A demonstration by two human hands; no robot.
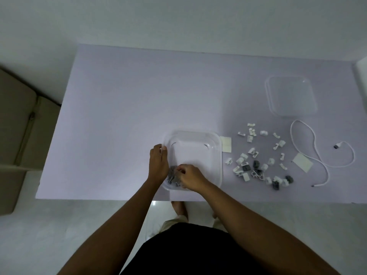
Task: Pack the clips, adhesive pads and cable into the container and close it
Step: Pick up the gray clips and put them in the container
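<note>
We judge the packing barely begun: a small heap of grey clips (172, 176) lies in the near left corner of the one clear container (215, 144). Our left hand (158, 163) holds its left rim, fingertips hooked over. Our right hand (190, 177) curls its fingers onto that heap; whether it pinches a clip we cannot tell. On the table to the right wait roughly thirty loose clips (258, 161), mostly white, two adhesive pads (226, 144) (302, 162), one white cable (317, 153) and one lid (290, 96)
</note>
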